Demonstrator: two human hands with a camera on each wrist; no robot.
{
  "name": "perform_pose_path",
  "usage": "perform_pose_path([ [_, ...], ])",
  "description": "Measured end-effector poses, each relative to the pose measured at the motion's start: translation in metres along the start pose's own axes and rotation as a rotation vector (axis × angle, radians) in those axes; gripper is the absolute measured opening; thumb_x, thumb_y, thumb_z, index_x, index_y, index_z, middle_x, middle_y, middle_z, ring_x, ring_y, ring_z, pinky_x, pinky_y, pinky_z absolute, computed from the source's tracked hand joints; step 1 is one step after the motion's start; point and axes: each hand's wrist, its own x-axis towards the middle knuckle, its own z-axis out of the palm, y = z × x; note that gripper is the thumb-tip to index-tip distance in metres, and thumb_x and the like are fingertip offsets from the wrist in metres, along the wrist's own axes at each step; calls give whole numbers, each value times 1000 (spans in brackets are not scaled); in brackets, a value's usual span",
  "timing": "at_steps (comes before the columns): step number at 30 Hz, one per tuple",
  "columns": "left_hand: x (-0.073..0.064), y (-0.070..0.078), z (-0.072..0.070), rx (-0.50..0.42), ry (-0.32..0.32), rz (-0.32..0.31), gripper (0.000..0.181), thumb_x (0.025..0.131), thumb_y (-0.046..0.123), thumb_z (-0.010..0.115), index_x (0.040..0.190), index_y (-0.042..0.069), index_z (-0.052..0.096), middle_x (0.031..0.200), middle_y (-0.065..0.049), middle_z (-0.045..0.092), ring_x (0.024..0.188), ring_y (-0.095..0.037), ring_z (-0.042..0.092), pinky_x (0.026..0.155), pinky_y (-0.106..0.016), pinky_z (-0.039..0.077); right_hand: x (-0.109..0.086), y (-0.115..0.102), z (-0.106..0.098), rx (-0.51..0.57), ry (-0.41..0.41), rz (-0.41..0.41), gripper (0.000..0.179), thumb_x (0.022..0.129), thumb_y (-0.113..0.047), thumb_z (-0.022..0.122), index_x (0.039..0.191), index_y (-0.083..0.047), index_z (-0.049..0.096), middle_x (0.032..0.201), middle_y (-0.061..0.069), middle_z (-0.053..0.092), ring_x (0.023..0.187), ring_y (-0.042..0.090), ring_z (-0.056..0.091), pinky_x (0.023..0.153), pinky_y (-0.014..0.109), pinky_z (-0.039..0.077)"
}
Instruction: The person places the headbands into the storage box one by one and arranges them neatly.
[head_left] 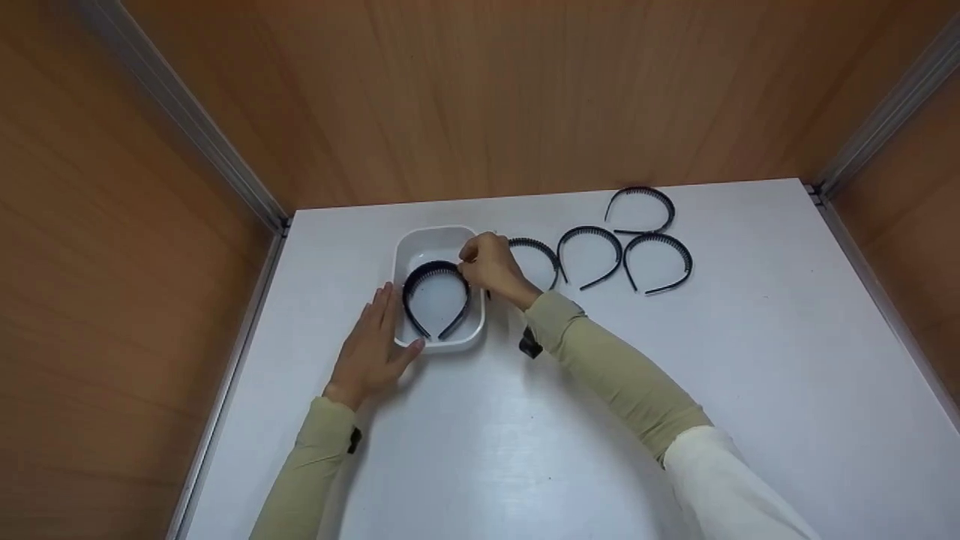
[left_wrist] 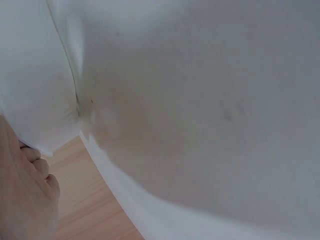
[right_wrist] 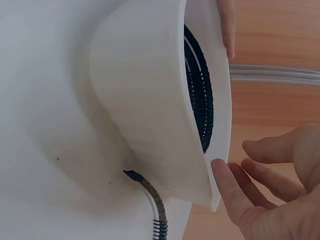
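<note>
A white plastic container (head_left: 431,244) holds a stack of black toothed headbands (head_left: 409,296), their open ends toward me. My left hand (head_left: 371,349) rests along its left wall, fingers straight, thumb at the near corner; the left wrist view catches this hand (left_wrist: 25,185) at its edge. Over the right rim is my right hand (head_left: 495,266), fingers loosely bent. In the right wrist view its fingertips (right_wrist: 220,172) are at the rim and nothing shows between thumb and fingers. Another headband (head_left: 534,243) lies right of the container, partly hidden by the right hand.
Farther right on the white table (head_left: 750,337) lie a headband (head_left: 589,229), one beside it (head_left: 688,262), and one behind that (head_left: 671,210). Wooden panels (head_left: 525,97) with metal edging enclose the back and sides.
</note>
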Motion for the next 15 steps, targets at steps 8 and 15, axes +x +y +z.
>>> perform_pose_path([
  [8, 0, 0, -2, -2, -35, -7, 99, 106, 62, 52, 172, 4, 7, 181, -14, 6, 168, -31, 7, 137, -46, 13, -6, 6, -12, 11, 14, -36, 24, 96, -8, 73, 114, 7, 78, 111, 19, 79, 106, 30, 75, 90, 41, 65],
  [15, 1, 0, -2, 3, 9, 19, 100, 104, 59, 57, 171, 1, 11, 179, -19, 12, 167, -35, 13, 136, -50, 17, -9, 12, -29, -1, 22, -30, 25, 96, -9, 73, 116, 5, 78, 112, 17, 78, 106, 29, 72, 92, 42, 62],
])
